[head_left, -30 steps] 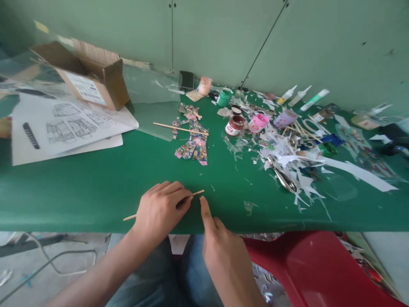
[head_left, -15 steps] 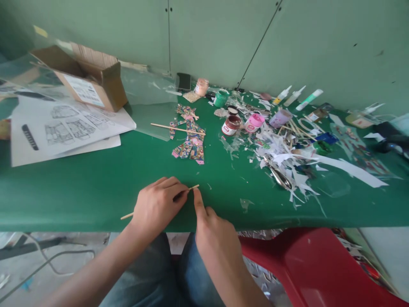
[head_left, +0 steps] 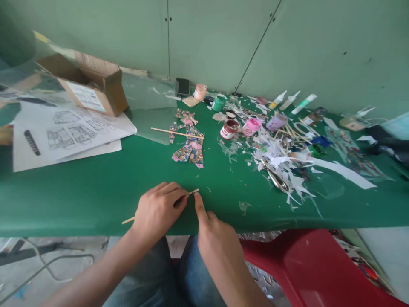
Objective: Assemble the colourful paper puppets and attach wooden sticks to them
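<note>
My left hand (head_left: 161, 207) is closed around a thin wooden stick (head_left: 128, 220). One end sticks out behind the palm, and the other end shows past my pinched fingertips. A small dark band or mark sits near that front end. My right hand (head_left: 215, 230) has its index finger stretched to the stick's tip, touching or almost touching it. Its other fingers are curled, and whatever they hold is hidden. Beyond my hands lies a patterned, jointed paper figure (head_left: 194, 145) in several pieces, with a second wooden stick (head_left: 175, 133) across it.
Paint jars stand behind, among them a dark red jar (head_left: 229, 129) and a pink jar (head_left: 252, 126). Paper scraps (head_left: 295, 181) and metal clippers (head_left: 275, 177) lie at right. Printed sheets (head_left: 64, 140) and a cardboard box (head_left: 111, 91) are at left. A red chair (head_left: 297, 256) stands below the table.
The camera view has shifted slightly. Both hands keep nearly the same place at the stick, with the right index finger still at its tip.
</note>
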A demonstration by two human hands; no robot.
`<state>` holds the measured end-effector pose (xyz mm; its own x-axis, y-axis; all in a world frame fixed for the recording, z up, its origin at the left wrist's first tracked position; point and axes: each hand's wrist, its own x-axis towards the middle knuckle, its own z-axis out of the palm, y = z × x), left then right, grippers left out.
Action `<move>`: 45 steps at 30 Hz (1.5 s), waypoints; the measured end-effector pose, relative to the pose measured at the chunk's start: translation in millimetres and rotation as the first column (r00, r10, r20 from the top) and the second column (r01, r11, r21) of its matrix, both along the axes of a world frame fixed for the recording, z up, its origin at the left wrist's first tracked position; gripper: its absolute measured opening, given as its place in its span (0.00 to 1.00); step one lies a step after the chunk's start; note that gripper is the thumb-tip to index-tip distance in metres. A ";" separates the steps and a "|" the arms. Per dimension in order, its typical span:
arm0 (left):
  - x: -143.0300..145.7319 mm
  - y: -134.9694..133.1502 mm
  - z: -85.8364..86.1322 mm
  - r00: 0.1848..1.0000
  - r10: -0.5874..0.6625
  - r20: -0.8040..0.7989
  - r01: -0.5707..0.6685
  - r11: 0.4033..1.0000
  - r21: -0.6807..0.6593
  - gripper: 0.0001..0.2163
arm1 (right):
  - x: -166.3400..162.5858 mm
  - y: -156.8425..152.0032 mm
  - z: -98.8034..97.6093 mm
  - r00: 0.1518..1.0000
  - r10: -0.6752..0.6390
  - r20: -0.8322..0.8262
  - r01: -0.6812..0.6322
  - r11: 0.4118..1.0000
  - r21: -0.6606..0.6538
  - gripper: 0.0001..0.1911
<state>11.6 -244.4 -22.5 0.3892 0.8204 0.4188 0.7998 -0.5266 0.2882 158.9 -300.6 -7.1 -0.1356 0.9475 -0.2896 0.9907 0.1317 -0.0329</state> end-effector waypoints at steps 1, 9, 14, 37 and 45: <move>-0.2 0.3 0.1 1.000 0.007 0.001 -0.007 1.000 -0.002 0.08 | -0.1 -0.2 -0.1 1.000 0.002 -0.002 -0.002 1.000 0.007 0.37; -1.5 0.9 0.8 1.000 0.012 0.002 -0.012 1.000 0.007 0.08 | 0.8 -0.2 2.5 1.000 0.020 -0.001 -0.020 0.999 0.028 0.36; -3.4 0.5 0.2 1.000 -0.020 -0.003 0.020 1.000 0.024 0.08 | 1.4 0.8 4.4 1.000 0.019 -0.012 -0.019 1.000 0.022 0.37; -1.9 -1.8 -1.1 1.000 0.007 0.011 -0.007 0.999 0.051 0.07 | -0.1 4.4 8.7 0.999 0.024 -0.023 -0.025 0.998 -0.049 0.37; -2.2 -3.1 -1.5 1.000 -0.005 0.022 0.005 0.999 0.037 0.07 | 3.2 2.8 4.3 0.999 0.038 -0.030 -0.038 0.999 -0.008 0.38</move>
